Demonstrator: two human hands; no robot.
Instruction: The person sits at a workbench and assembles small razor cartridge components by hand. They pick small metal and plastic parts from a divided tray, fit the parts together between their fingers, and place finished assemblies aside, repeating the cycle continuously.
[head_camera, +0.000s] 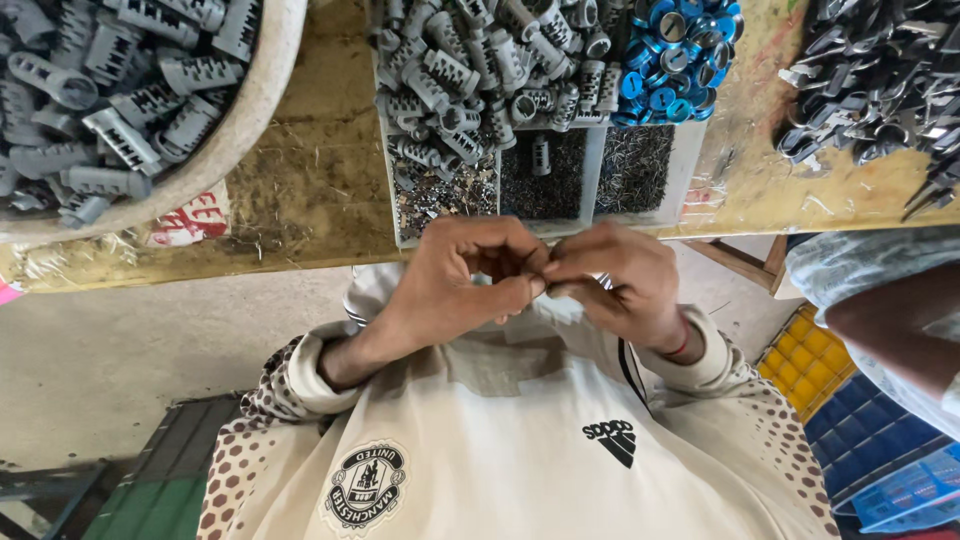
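Observation:
My left hand (455, 285) and my right hand (620, 285) meet fingertip to fingertip in front of my chest, just below the workbench edge. They pinch a small part (548, 272) between thumbs and forefingers; it is mostly hidden, so its shape is unclear. Right above the hands sits a white divided tray (590, 165). It holds grey ribbed metal sleeves (470, 70), blue rings (675, 55) and compartments of tiny dark pins (545, 185).
A big round bowl (255, 110) of grey ribbed sleeves stands at the left on the worn wooden bench (310, 190). A heap of dark metal clips (880, 80) lies at the right. Another person's arm (890, 315) reaches in at the right, above blue and yellow crates (850, 420).

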